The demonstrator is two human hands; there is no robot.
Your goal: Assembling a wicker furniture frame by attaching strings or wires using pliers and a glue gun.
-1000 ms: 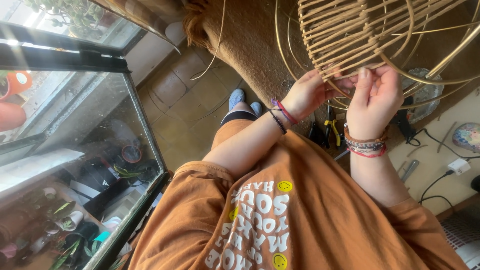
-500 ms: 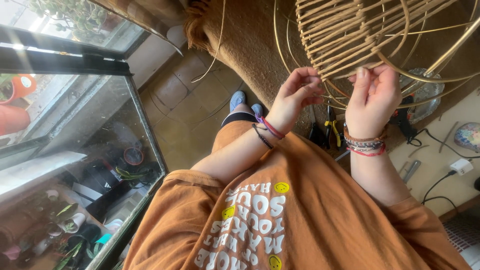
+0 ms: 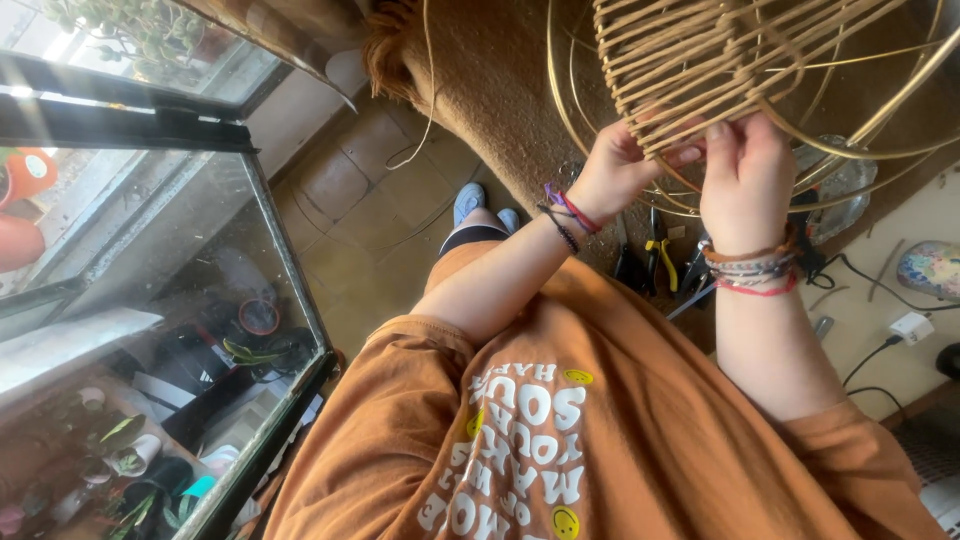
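far left: glass tank [image 3: 200,330] with small potted plants [image 3: 120,450] inside, dark frame along its top edge. an orange pot [image 3: 25,175] sits behind it. tiled floor [image 3: 350,200] next, my blue shoes [image 3: 480,205] showing past the knee.

my left hand [image 3: 620,170] is raised to the basket [image 3: 720,60], fingers curled shut around a thin cane strand at the lower rim of the weave; fingertips [image 3: 685,155] press against the woven part. cord bracelets on that wrist.

the basket hangs at top centre-right, in front of me, above both hands: woven rows of pale cane, loose unwoven stakes arcing out and down around it.

my right hand [image 3: 745,170] is just beside the left, nearly touching it, back toward the camera. fingers bent up into the same rim, pinching cane; exact strand hidden behind the fingers. stacked bracelets on the wrist.

below the hands, on the brown rug [image 3: 500,90]: pliers [image 3: 660,250] with yellow handles. far right: white plug [image 3: 910,327] and black cable on the pale floor.
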